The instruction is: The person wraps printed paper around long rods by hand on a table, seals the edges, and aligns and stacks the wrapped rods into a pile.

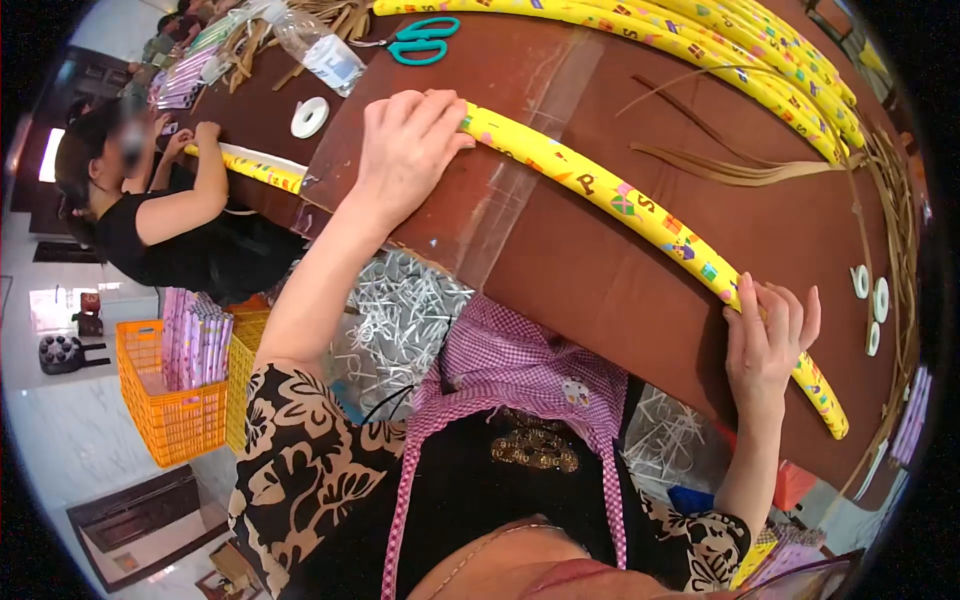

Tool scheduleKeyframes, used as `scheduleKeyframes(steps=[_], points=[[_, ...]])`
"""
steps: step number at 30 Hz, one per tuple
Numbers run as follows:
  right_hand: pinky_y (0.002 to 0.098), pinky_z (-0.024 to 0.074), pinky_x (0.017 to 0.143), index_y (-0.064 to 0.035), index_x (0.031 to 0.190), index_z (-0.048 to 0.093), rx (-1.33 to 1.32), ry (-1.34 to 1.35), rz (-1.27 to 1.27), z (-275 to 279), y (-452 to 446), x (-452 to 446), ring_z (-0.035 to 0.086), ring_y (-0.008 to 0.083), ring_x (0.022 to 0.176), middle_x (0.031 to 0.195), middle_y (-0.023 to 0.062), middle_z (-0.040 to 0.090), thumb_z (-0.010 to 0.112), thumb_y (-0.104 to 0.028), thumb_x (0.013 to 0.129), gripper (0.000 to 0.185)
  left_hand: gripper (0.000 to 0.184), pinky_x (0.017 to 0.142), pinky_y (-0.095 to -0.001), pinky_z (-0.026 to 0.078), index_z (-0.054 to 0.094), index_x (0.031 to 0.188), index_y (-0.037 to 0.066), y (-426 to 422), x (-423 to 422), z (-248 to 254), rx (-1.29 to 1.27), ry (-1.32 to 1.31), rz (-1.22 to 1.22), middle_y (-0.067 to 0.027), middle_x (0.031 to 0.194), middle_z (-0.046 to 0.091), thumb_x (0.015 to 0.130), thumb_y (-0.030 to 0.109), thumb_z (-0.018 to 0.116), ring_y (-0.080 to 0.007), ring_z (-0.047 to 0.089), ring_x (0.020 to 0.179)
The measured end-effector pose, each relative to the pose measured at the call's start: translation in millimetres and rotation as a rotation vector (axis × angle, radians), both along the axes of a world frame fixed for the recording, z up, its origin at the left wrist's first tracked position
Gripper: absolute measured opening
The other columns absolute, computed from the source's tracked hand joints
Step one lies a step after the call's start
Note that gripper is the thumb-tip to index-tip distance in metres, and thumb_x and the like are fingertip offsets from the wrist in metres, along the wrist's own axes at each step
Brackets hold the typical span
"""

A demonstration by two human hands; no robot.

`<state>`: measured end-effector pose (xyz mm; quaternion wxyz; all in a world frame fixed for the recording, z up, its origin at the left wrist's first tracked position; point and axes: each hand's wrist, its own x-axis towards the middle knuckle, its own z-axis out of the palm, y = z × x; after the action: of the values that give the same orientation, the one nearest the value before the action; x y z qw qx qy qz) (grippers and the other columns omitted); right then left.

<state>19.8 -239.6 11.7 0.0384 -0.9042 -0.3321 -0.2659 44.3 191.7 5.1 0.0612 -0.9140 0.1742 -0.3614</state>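
A long yellow roll of wrapping paper, printed with colourful presents and letters, lies across the brown table in front of me. My left hand is closed over its far left end, fingers curled on top and the thumb along the side. Toward the other end, my right hand grips the roll between thumb and fingers, with a short length showing beyond it. Beyond it on the table lie several more yellow rolls. Scissors with teal handles rest near my left hand.
Tape rolls and a plastic bottle lie at the left, more tape at the right. Brown strips cross the table. A co-worker handles another yellow roll. An orange crate holds purple rolls.
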Motion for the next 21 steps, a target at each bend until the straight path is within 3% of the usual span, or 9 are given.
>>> scheduleKeyframes(steps=[6, 11, 14, 21], points=[[0.0514, 0.0277, 0.117, -0.0048, 0.122, 0.067, -0.009, -0.010, 0.001, -0.6, -0.9, 0.3, 0.061, 0.0239, 0.104, 0.104, 0.0056, 0.062, 0.074, -0.005, 0.079, 0.044, 0.040, 0.087, -0.0383, 0.040, 0.068, 0.108, 0.009, 19.6, -6.9, -5.1, 0.122, -0.011, 0.089, -0.0007, 0.124, 0.063, 0.074, 0.028, 0.079, -0.0194, 0.055, 0.104], [0.0517, 0.0276, 0.117, -0.0049, 0.123, 0.067, -0.012, -0.005, -0.006, -1.4, -1.0, -0.1, 0.061, 0.0243, 0.105, 0.104, 0.0058, 0.062, 0.074, -0.005, 0.079, 0.044, 0.045, 0.089, -0.0392, 0.039, 0.068, 0.116, 0.011, 26.7, -11.5, -1.2, 0.067, -0.018, 0.126, -0.0006, 0.133, 0.059, 0.079, 0.037, 0.076, -0.0221, 0.054, 0.107], [0.0519, 0.0275, 0.117, -0.0053, 0.123, 0.066, -0.017, -0.004, -0.009, -0.9, 0.9, 0.2, 0.060, 0.0245, 0.105, 0.104, 0.0058, 0.062, 0.074, -0.005, 0.079, 0.045, 0.047, 0.089, -0.0389, 0.039, 0.067, 0.118, 0.012, 15.4, -7.7, 0.0, 0.060, 0.097, 0.032, 0.0006, 0.135, 0.057, 0.080, 0.037, 0.075, -0.0217, 0.053, 0.108], [0.0520, 0.0270, 0.117, -0.0058, 0.122, 0.067, -0.004, 0.013, -0.018, -0.8, -1.0, -0.7, 0.060, 0.0239, 0.105, 0.104, 0.0049, 0.062, 0.074, -0.005, 0.079, 0.044, 0.046, 0.092, -0.0410, 0.038, 0.067, 0.116, 0.012, 20.1, -11.3, 3.6, 0.098, 0.065, 0.160, 0.0008, 0.137, 0.056, 0.079, 0.039, 0.075, -0.0225, 0.051, 0.113]])
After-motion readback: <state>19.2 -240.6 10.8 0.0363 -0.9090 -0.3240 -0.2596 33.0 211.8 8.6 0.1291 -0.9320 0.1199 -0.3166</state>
